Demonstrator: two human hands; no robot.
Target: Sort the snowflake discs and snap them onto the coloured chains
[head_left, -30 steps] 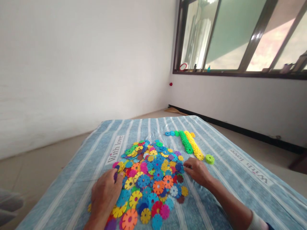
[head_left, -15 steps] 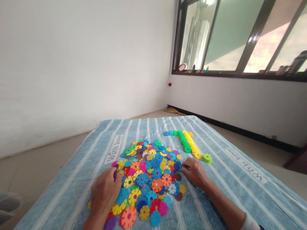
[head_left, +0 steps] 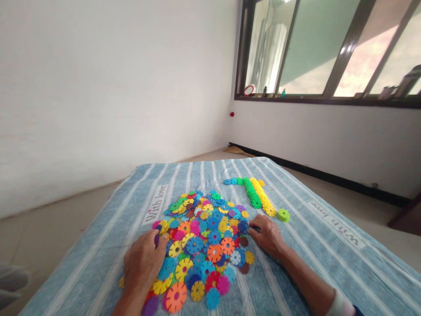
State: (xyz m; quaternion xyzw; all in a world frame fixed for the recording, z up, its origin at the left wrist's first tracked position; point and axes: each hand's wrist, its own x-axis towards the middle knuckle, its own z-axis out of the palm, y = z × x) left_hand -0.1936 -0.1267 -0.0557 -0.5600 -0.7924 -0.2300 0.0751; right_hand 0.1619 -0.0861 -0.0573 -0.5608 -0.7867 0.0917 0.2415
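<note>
A heap of flat, toothed plastic discs (head_left: 204, 237) in many colours lies on a blue striped cloth (head_left: 296, 245). My left hand (head_left: 143, 263) rests palm down on the heap's left edge, fingers spread over the discs. At the heap's right edge my right hand (head_left: 268, 235) has its fingers curled down and its fingertips on a dark disc. Behind it lie a row of green discs (head_left: 250, 193) and a row of yellow discs (head_left: 263, 199), side by side. A single green disc (head_left: 283, 215) lies just beyond my right hand.
A few blue discs (head_left: 230, 181) lie at the far end of the rows. The cloth covers a low bed-like surface with bare floor (head_left: 49, 219) around it. White walls and a dark-framed window (head_left: 329, 52) stand behind.
Both hands stay at the heap's edges. My right hand has drawn slightly nearer along the heap's right side; the view has shifted a little.
</note>
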